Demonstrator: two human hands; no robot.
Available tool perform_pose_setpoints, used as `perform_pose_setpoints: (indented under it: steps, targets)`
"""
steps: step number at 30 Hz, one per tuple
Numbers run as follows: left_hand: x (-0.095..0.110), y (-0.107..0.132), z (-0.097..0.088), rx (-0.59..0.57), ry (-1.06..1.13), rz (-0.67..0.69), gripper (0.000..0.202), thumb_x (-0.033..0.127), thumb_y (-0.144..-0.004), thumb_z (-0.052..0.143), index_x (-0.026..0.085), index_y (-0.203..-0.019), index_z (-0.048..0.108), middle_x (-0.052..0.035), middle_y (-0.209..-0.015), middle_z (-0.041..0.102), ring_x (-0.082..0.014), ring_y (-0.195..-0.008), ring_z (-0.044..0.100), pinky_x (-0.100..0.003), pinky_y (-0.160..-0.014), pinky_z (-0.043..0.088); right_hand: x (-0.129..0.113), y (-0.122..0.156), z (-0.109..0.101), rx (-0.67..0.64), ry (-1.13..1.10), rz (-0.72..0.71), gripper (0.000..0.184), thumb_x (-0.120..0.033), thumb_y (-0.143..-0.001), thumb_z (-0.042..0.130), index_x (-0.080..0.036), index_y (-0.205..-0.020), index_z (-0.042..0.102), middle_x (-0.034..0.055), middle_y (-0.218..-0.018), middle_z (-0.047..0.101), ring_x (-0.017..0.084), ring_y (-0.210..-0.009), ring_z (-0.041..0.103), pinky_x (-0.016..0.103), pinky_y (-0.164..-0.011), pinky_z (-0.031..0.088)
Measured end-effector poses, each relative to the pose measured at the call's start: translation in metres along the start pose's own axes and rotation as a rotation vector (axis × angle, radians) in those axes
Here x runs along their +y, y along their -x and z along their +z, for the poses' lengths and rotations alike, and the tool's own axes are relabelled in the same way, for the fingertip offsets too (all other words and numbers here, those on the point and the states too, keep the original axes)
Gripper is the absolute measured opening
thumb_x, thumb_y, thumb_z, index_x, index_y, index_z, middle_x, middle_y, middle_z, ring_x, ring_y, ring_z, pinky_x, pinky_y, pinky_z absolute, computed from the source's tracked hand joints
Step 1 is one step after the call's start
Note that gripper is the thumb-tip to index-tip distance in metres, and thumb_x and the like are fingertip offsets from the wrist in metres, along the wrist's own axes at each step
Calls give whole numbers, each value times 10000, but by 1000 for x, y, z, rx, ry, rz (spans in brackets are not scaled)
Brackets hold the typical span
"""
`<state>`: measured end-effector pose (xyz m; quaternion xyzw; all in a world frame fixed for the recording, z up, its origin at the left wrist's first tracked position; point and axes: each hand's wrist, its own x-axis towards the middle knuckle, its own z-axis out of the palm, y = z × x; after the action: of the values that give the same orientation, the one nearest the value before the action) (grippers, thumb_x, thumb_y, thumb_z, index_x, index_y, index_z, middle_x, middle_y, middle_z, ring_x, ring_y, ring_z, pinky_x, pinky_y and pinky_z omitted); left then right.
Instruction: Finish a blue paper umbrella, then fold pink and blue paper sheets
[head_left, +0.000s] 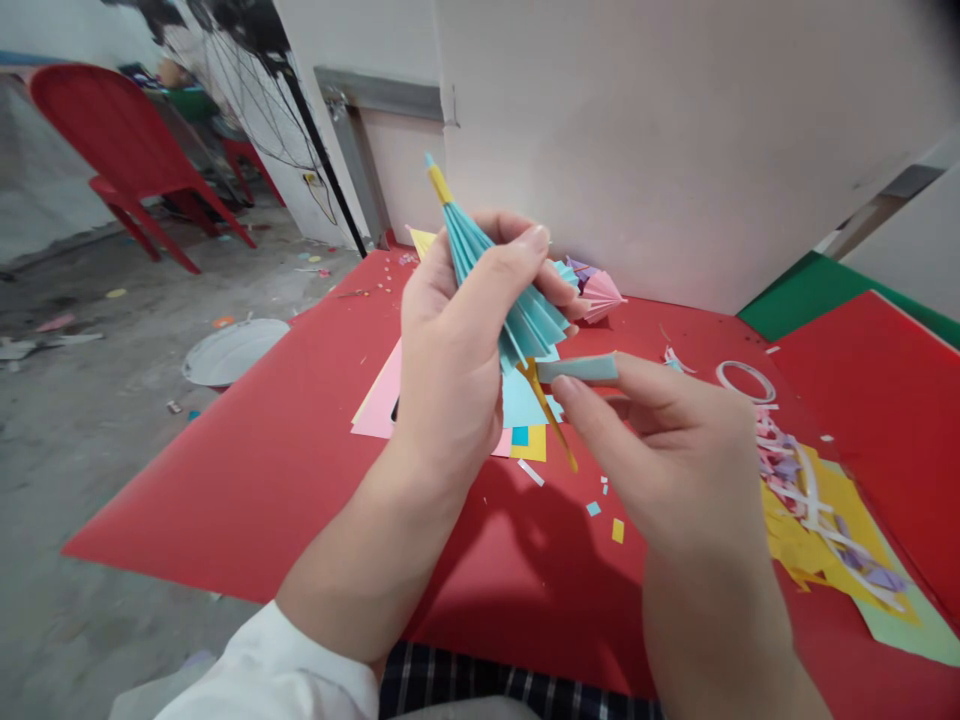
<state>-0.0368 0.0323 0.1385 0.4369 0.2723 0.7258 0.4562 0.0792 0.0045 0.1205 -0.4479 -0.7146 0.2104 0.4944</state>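
My left hand (457, 350) is closed around a folded light-blue paper umbrella (517, 300) with a yellow stick (551, 415) that pokes out above and below the pleats. It is held tilted above the red table (262, 460). My right hand (660, 450) pinches a small blue paper strip (577, 369) between thumb and forefinger, right beside the umbrella's lower edge. Under the hands lie pink, yellow and blue paper sheets (379, 400).
A small pink paper umbrella (600, 293) lies by the white wall. Paper scraps and strips (810, 500) pile at the right, with a white tape ring (745, 380). A white plate (232, 350) lies on the floor at left. Red chairs (127, 150) stand behind.
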Motion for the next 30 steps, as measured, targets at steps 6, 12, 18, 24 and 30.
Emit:
perform_pose_setpoints:
  steps: [6, 12, 18, 24, 30]
  targets:
    - [0, 0, 1, 9, -29, 6, 71, 213, -851, 524, 202, -784, 503, 18, -644, 557, -131, -605, 596, -241, -546, 488, -1, -1, -1, -14, 19, -21, 150, -218, -792, 578, -265, -866, 700, -30, -743, 692, 129, -651, 628, 242, -588, 530]
    - [-1, 0, 2, 19, -22, 13, 79, 205, -849, 525, 195, -773, 509, 24, -624, 558, -128, -582, 597, -247, -561, 500, -1, -3, -4, -79, 8, -23, 150, -212, -794, 578, -253, -881, 692, -32, -768, 693, 123, -689, 629, 230, -612, 523]
    - [-1, 0, 3, 33, 15, 2, 86, 187, -839, 544, 200, -758, 519, 28, -607, 548, -130, -564, 602, -240, -538, 482, 0, -4, -5, -104, -21, -17, 133, -229, -791, 592, -250, -884, 685, -30, -794, 695, 126, -702, 632, 239, -624, 529]
    - [-1, -1, 2, 41, 6, 0, 87, 198, -835, 554, 203, -752, 526, 20, -614, 556, -134, -560, 599, -242, -534, 477, 1, -4, -6, -138, -34, 1, 136, -272, -777, 614, -270, -896, 680, -27, -831, 701, 149, -717, 648, 273, -646, 544]
    - [-2, -1, 2, 52, 2, -6, 82, 202, -832, 558, 207, -758, 522, 25, -615, 555, -131, -570, 599, -246, -557, 488, 2, -4, -4, -101, -2, 6, 148, -296, -758, 640, -268, -897, 685, -25, -814, 701, 153, -689, 653, 279, -631, 547]
